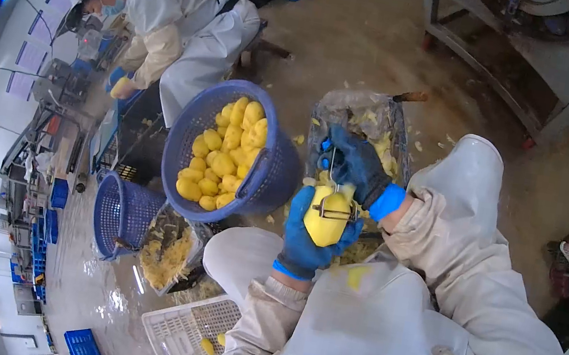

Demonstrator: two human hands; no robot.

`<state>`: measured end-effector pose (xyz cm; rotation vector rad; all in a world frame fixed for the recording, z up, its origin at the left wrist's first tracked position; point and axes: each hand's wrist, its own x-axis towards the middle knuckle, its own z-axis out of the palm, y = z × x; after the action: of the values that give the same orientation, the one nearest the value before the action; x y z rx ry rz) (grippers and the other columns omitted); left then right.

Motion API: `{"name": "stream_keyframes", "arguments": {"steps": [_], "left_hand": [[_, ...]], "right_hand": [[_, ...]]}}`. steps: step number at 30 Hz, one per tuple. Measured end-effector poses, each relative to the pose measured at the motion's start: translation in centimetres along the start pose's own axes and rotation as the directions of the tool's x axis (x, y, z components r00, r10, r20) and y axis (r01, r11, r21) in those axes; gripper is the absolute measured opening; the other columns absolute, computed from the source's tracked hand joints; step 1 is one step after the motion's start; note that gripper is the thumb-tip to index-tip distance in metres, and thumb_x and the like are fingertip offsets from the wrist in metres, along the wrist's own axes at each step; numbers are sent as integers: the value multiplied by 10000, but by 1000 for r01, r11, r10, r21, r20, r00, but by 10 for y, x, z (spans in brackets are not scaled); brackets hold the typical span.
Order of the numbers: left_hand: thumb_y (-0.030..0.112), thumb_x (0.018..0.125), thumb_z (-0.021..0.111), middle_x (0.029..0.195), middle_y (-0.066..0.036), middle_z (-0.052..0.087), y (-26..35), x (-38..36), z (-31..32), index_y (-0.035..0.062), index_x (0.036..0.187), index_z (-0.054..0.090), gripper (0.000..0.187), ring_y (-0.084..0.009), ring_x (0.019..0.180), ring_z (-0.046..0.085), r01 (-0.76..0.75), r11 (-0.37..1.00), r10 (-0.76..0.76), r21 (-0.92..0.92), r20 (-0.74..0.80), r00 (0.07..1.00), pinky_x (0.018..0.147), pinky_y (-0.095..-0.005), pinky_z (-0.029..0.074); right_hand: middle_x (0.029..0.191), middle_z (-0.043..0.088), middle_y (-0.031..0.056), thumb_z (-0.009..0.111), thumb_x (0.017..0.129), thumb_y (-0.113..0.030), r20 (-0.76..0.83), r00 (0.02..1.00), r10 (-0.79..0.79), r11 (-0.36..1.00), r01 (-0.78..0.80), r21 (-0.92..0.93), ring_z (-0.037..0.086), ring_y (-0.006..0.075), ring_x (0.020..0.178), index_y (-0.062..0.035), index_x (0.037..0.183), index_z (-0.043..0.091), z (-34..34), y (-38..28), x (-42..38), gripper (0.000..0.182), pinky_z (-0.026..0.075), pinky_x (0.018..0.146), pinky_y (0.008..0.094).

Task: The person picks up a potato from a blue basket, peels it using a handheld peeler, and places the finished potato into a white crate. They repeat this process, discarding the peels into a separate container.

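A peeled yellow potato (321, 230) sits in my blue-gloved left hand (302, 239), with the fingers curled round it. My right hand (360, 166), in a darker blue glove, grips a metal peeler (335, 215). The peeler's blade lies across the upper part of the potato. Below my hands stands a crate (408, 142) with peelings inside, partly hidden by my right hand. To the left of my hands, a blue-purple basket (277, 176) is heaped with several yellow peeled potatoes (225, 156).
Another blue basket (109, 212) and a container of shredded peelings (166, 255) stand at left. A white crate (173, 328) holds a few potatoes. A co-worker (182, 25) sits bent over at upper left. A metal stand (541, 85) is at upper right; peelings litter the wet floor.
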<state>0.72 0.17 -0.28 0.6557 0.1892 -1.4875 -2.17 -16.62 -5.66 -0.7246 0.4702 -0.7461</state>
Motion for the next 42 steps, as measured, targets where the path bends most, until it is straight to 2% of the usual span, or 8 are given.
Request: {"name": "stream_keyframes", "arguments": {"steps": [6,7,11,13,23,32,36,42], "left_hand": [[500,846,480,938,-95,604,-5,-3,9,120,1061,551,442,-268,841,593,-212,942,244,261,-95,965,714,-373,513],[442,869,495,1014,-90,585,-12,4,-10,105,1111,519,415,-244,886,593,-527,332,581,782,270,768,782,-395,511],[393,904,463,1056,-102,563,1,-2,-3,85,1188,456,419,-240,927,586,-216,950,209,226,53,976,814,-395,503],[228,892,539,1103,-107,530,-10,-3,-5,61,1253,383,427,-228,953,571,-621,-162,531,767,598,600,831,-379,498],[371,939,419,1053,-80,555,-8,21,-29,97,1240,445,409,-190,967,557,-431,810,432,397,93,897,824,-387,487],[362,950,369,1060,-66,556,104,-139,-46,39,1307,394,482,-159,930,557,-728,400,857,556,53,512,823,-311,472],[341,938,423,1132,-77,541,123,-236,-162,15,1245,462,449,-163,1000,543,-168,-4,998,986,15,67,839,-285,449],[292,829,612,1189,-225,510,98,-269,-251,-30,1218,469,525,-342,1085,505,658,-75,993,749,-5,118,905,-383,405]], "right_hand": [[724,593,28,516,911,-304,26,1000,13,985,-18,172,556,118,629,-56,849,595,4,-8,-2,268,450,576,231],[719,591,27,523,906,-312,19,999,-34,999,34,2,556,120,629,-58,843,591,3,6,2,270,445,571,230],[737,597,19,523,902,-313,-16,999,-45,998,46,36,561,135,652,-69,875,601,-22,-4,19,258,449,604,255],[758,602,16,525,898,-326,5,1000,28,978,-29,208,561,136,683,-82,902,610,7,-15,-5,258,461,650,277],[766,583,21,538,900,-291,-6,1000,22,999,-22,40,557,140,638,-92,879,567,12,-2,-15,203,467,596,269],[753,607,43,457,939,-322,-244,963,-114,987,138,85,544,167,795,-64,857,598,-84,-46,23,305,464,753,300],[832,635,60,497,920,-287,53,987,153,853,-159,498,578,189,849,-72,954,594,-59,-47,0,238,477,822,336],[849,634,62,483,926,-307,223,904,364,910,-396,119,619,206,804,-46,967,581,-50,-44,17,282,491,791,354]]}}
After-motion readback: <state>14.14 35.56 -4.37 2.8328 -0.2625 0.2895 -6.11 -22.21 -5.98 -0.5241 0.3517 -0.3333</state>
